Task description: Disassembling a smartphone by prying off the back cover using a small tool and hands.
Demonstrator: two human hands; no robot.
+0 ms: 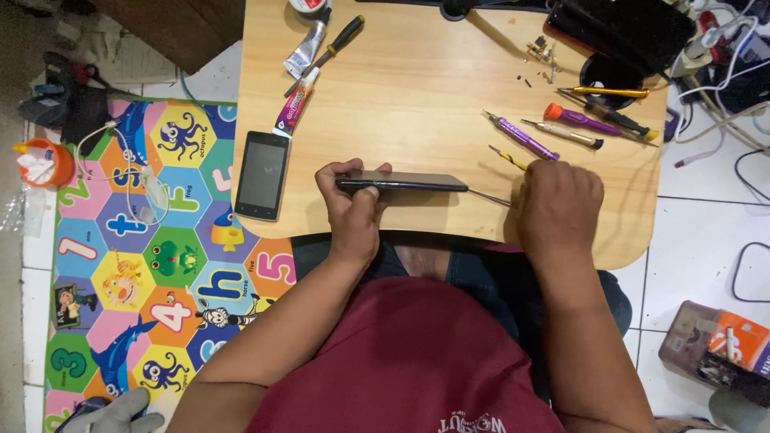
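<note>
Your left hand point(350, 204) grips a dark phone point(401, 183) stood on its long edge near the front rim of the wooden table point(433, 88), fingers curled over its left end and thumb pressed against the near face. Your right hand point(557, 204) sits just right of that phone, closed around a thin metal tool point(489, 197) whose tip touches the phone's right end. A second phone point(261, 175) lies flat, screen up, well left of the held phone. Beyond the held phone, several screwdrivers point(553, 128) lie scattered; far beyond and left, glue tubes point(301, 76) rest.
</note>
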